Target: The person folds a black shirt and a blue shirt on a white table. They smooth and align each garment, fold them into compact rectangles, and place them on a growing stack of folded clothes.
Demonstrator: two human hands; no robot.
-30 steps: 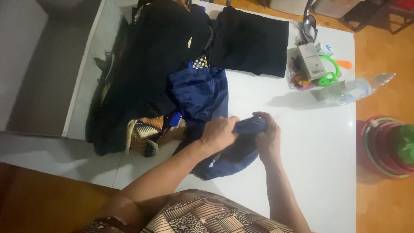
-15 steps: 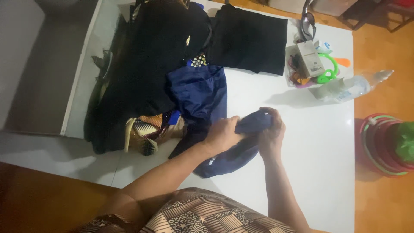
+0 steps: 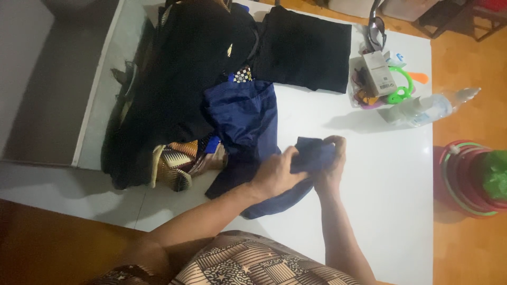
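Observation:
A navy blue garment (image 3: 244, 119) lies crumpled across the white table (image 3: 380, 179), one end bunched up between both of my hands. My left hand (image 3: 274, 174) grips the bunched end from the left, thumb over the fold. My right hand (image 3: 331, 163) clasps the same fold from the right, fingers curled over its top edge. The rest of the garment trails back toward a heap of dark clothes (image 3: 179, 79).
A folded black cloth (image 3: 309, 47) lies at the table's far side. At the far right are sunglasses (image 3: 377, 26), a small box (image 3: 379, 71), a green plastic ring (image 3: 404, 87) and a lying clear bottle (image 3: 430, 108). A patterned brown cloth (image 3: 177, 163) pokes out left. A red basin (image 3: 470, 179) sits on the floor.
Both hands have kept hold of the navy garment and shifted slightly right and up, flattening the bunched end into a wider fold.

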